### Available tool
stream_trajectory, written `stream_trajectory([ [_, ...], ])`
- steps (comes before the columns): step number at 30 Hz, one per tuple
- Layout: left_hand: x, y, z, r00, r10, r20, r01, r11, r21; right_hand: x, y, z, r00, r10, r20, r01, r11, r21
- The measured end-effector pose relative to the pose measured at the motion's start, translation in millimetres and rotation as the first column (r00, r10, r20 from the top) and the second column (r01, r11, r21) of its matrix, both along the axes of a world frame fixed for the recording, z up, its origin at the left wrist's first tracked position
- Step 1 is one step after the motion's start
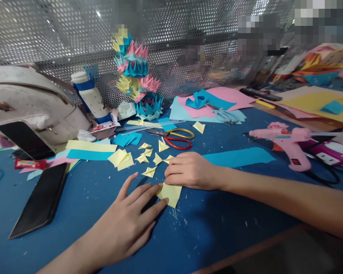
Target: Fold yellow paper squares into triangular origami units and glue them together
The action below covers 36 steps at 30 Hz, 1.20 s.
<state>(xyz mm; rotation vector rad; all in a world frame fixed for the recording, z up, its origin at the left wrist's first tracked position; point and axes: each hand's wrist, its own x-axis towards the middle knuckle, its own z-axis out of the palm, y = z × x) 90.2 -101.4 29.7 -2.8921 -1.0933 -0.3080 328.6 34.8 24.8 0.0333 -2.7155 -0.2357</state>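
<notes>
Our left hand (134, 215) comes in from the lower left, nearest to us, its grip spread, with fingertips resting on the left side of a small, flat, pale yellow square of paper (173, 195). That square lies on the scuffed blue desk (185, 243), between our two hands. Our right hand (190, 171) reaches in from the right and lies over the far edge of the square, its grip curled with the fingers pressed together; we cannot tell whether it pinches the paper.

Just beyond our hands we see a scatter of small folded yellow paper triangles (149, 172), and to their left a fanned stack of yellow paper squares (121, 160). Behind them lie scissors with one yellow and one red handle (169, 134), open at the loops. A long bright blue paper strip (242, 157) lies flat beyond our right forearm, and to its right we have a pink glue gun (288, 139) with its nozzle pointing left.

On our left, a black-screened phone (27, 140) leans against a white zipped backpack (31, 101), near a white bottle with blue bands (90, 97). Farther back, a tall ornament of spiky blue, pink and yellow folded paper (135, 68) stands before a perforated metal screen (80, 32)
</notes>
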Motion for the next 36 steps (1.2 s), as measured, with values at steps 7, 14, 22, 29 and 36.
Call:
stream_trajectory([
  [7, 0, -1, 1.4, 1.000, -0.004, 0.012, 0.004, 1.000, -0.008, 0, 0, 1.0, 1.000, -0.006, 0.025, 0.005, 0.999, 0.041],
  [14, -3, 3, 6.8, 0.999, -0.035, -0.002, 0.035, 0.999, -0.029, 5, 7, 14.1, 0.994, 0.051, 0.101, -0.023, 0.965, -0.261],
  [22, -5, 4, 3.1, 0.997, -0.059, -0.041, 0.058, 0.998, -0.009, 2, 1, 10.3, 0.975, -0.191, 0.117, 0.224, 0.812, -0.538],
  [29, -3, 3, 0.8, 0.997, -0.058, -0.055, 0.061, 0.996, 0.064, -10, -13, 10.9, 0.905, -0.324, 0.275, 0.422, 0.599, -0.681],
  [36, 0, 3, 1.9, 0.996, -0.081, -0.027, 0.084, 0.991, 0.107, -12, -17, 12.4, 0.913, -0.313, 0.261, 0.405, 0.615, -0.677],
])
